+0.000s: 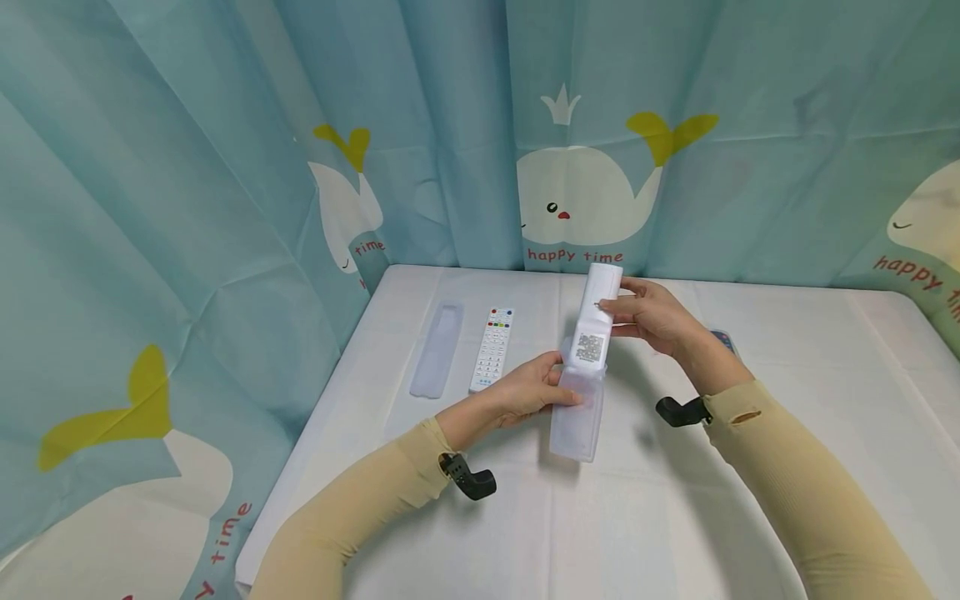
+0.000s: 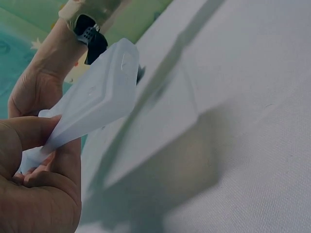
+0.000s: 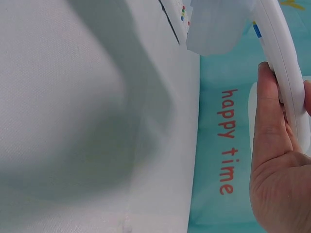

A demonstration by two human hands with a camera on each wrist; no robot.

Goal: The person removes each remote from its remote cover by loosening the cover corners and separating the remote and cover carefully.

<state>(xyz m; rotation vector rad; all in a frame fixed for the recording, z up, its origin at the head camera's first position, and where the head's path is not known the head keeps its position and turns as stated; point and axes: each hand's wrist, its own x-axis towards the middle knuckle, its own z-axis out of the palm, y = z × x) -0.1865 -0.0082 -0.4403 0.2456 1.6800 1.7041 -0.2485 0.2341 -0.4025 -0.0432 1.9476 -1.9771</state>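
Above the table, my right hand [image 1: 652,317] pinches a white remote control [image 1: 602,287] near its upper end, thumb on one side and fingers on the other. Its back, with a printed code label, faces up. The remote's lower end overlaps the mouth of a translucent remote cover [image 1: 576,433]. My left hand [image 1: 528,387] grips that cover near the mouth, thumb on top. In the left wrist view, the closed end of the cover [image 2: 97,94] points away from the thumb. In the right wrist view, the remote [image 3: 282,58] lies between the thumb and straight fingers.
On the table's left side lie another translucent cover [image 1: 437,350] and a white remote [image 1: 492,346] with its buttons up. A dark blue remote [image 1: 723,338] shows partly behind my right wrist. A blue curtain [image 1: 465,125] with whale prints hangs behind the white table [image 1: 660,533].
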